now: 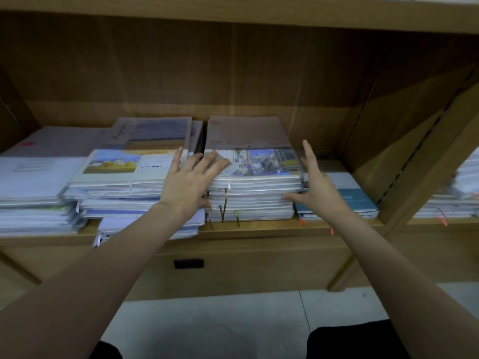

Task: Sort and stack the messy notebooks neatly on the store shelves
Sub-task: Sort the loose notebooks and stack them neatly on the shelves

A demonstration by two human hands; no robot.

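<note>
Left hand [190,181]: fingers spread and nearly straight, palm down across the left front corner of the middle stack of plastic-wrapped notebooks [252,195]. Fingertips lie on the top cover, a photo of a street scene; thumb sits low against the stack's front left edge. Nothing gripped.

Right hand [317,181]: wide, fingers straight and pointing up and back along the stack's right side. Thumb [291,197] presses flat against the front right edge about halfway down. Whether the palm touches the side, cannot tell.

The stack sits between the two hands, squared up, thin ribbon bookmarks hanging from its front. A brown-covered notebook [246,130] lies behind the photo cover at the back.

Edges: just left, a looser pile of pale notebooks with a "NICETIMEING" cover [124,165] on top, lower books jutting forward past the shelf lip. Further left, a white-covered pile [36,177]. Just right of the right hand, a low teal-covered notebook [355,200] against the slanted wooden divider [404,156]; open space above it. Beyond the divider, another pile of white notebooks [456,198].

Surface: light-brown wooden shelf [272,228], wood back panel, another board overhead with plenty of clear height. White tiled floor [207,325] below.
</note>
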